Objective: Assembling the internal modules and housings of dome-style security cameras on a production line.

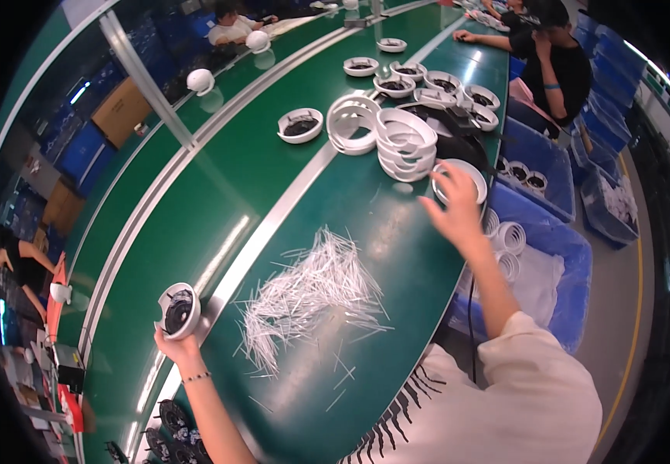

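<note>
My left hand point(178, 347) grips a white round housing point(190, 323) with a black, fan-like part inside, holding it up over the metal rail at the left. My right hand point(459, 218) reaches out over the table's right edge with fingers apart and nothing visible in it. Just beyond its fingertips lies a white ring-shaped housing point(476, 176), partly covered by the hand; whether they touch, I cannot tell. A stack of white rings point(407, 147) stands left of that hand, beside another upright white ring point(340, 138). Between my arms spreads a loose heap of thin white strips point(312, 290).
Several white housings with black insides point(442, 82) sit farther along the green table. Black fan-like parts point(171, 421) lie at the lower left. Blue bins point(574, 267) with white rings stand right of the table. A green conveyor point(196, 209) runs along the left; a person point(555, 69) sits far right.
</note>
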A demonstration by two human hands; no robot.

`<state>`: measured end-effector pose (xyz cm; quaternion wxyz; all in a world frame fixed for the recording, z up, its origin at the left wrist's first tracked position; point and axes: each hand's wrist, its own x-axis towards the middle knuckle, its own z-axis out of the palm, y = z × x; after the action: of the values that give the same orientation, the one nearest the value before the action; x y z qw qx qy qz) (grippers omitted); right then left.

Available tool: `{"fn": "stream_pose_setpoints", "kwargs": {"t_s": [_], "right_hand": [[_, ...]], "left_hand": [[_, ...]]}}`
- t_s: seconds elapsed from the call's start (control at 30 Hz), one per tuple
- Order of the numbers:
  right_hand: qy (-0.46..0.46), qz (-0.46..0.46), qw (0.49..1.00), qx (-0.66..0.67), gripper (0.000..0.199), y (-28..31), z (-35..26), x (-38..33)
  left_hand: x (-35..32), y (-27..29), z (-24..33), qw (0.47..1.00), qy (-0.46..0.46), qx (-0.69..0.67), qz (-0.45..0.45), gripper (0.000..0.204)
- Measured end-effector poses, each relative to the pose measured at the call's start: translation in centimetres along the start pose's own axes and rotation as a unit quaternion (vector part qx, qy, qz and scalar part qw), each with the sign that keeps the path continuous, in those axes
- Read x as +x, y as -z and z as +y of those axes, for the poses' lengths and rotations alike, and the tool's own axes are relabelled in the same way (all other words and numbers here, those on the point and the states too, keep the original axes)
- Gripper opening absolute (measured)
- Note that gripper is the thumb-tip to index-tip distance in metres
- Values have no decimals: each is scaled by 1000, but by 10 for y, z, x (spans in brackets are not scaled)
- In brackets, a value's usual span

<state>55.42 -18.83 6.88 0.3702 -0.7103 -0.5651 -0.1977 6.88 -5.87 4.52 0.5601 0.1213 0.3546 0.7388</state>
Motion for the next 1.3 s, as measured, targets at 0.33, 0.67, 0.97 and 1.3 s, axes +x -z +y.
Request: {"fn": "stream_pose_setpoints", "kwargs": {"t_s": [0.33, 0.67, 0.97, 1.3], "right_hand": [[56, -84, 993, -53, 14, -3, 97, -43], [196, -153, 907, 339, 9, 55, -128, -61], [380, -470, 645, 468, 19, 34, -243, -127], [387, -500, 641, 435, 56, 27, -264, -118]], "left_hand": [[87, 31, 29, 968, 38, 239, 72, 66], [-150, 68, 199, 592, -39, 794, -133, 19], [-239, 141, 162, 459, -8, 889, -1, 44], [-258, 123, 103, 519, -161, 839, -25, 40]]}}
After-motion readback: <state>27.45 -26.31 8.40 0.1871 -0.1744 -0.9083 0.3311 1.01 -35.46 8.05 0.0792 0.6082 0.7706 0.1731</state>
